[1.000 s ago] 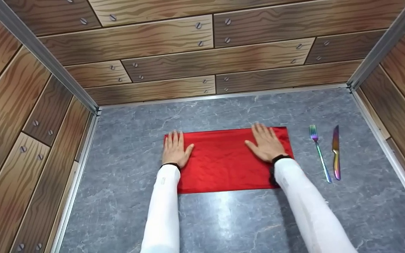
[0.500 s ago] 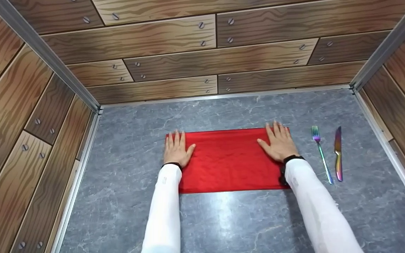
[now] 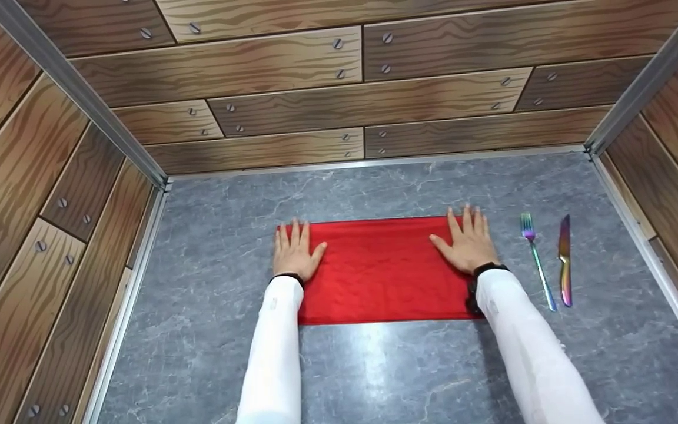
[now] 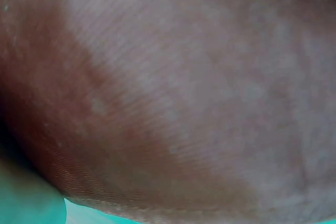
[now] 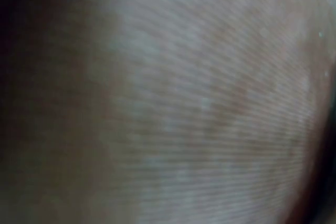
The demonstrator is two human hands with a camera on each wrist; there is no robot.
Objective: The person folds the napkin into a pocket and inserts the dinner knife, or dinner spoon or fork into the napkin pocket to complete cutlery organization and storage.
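A red cloth (image 3: pixel 377 271) lies flat as a rectangle on the grey marbled surface in the head view. On its left edge rests my left hand (image 3: pixel 295 253), palm down, fingers straight and pointing away, thumb out to the side. My right hand (image 3: pixel 467 244) lies palm down over the far right corner with its fingers spread. The fingertips of both hands reach just past the cloth's far edge. Both wrist views are filled by blurred skin close to the lens, so the cloth cannot be made out there.
Right of the cloth lie a rainbow-coloured fork (image 3: pixel 536 259) and, beside it, a knife (image 3: pixel 564 259) of the same finish, both pointing away. Wood-patterned walls (image 3: pixel 292 118) with metal edging enclose the grey surface (image 3: pixel 198 330) at the back and sides.
My right hand has slid rightward across the cloth to its right edge, then stayed nearly still. The left hand has kept its place on the left edge.
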